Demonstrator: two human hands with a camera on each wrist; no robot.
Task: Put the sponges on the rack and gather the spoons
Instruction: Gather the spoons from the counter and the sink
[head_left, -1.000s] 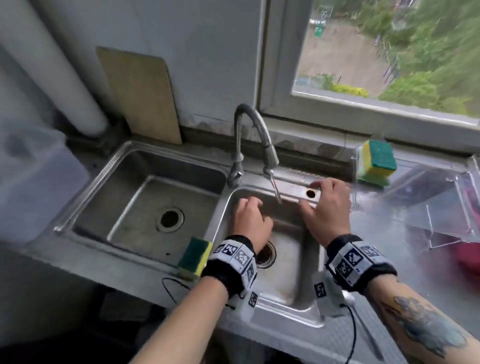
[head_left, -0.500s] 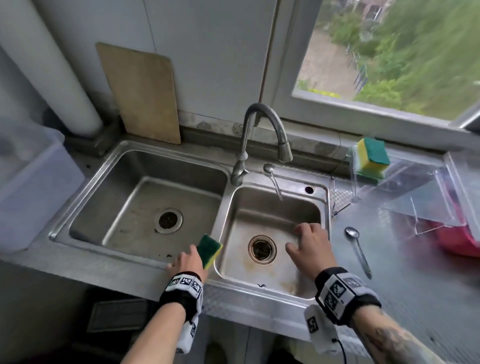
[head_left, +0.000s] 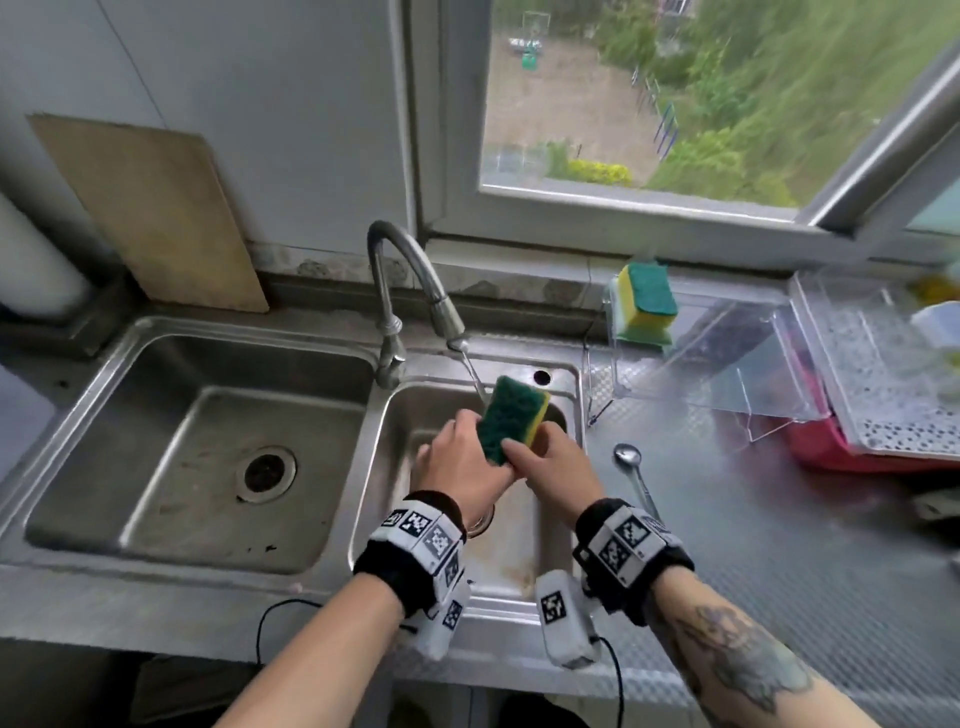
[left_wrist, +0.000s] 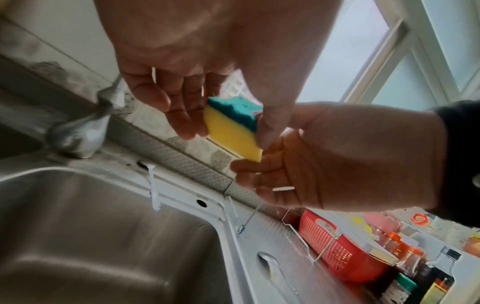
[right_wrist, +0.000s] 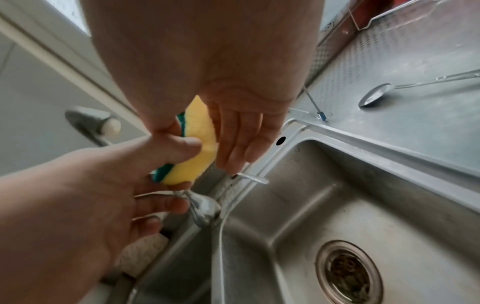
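Observation:
A green-and-yellow sponge (head_left: 511, 421) (left_wrist: 231, 131) (right_wrist: 197, 152) hangs over the right basin (head_left: 519, 540), below the faucet spout (head_left: 447, 317). My left hand (head_left: 457, 460) (left_wrist: 187, 98) pinches its left edge. From the other side my right hand (head_left: 558, 465) (right_wrist: 233, 131) holds it, thumb on the green face and fingers along the yellow side. A stack of the same kind of sponge (head_left: 647, 304) stands on the clear rack (head_left: 727, 358). One spoon (head_left: 631, 465) (right_wrist: 374, 96) lies on the counter right of the basin. Another spoon (head_left: 470, 370) rests on the sink's back ledge.
The left basin (head_left: 218, 447) lies beside the hands. A wooden board (head_left: 156, 213) leans on the wall behind it. A red basket (head_left: 852, 452) sits under the rack, a perforated tray (head_left: 893, 384) further right. Bottles (left_wrist: 431, 273) stand on the counter's far end.
My left hand went to the sponge on the sink's front divider, picked it up and carried it over the right basin. The right hand came off the basin edge and took hold too.

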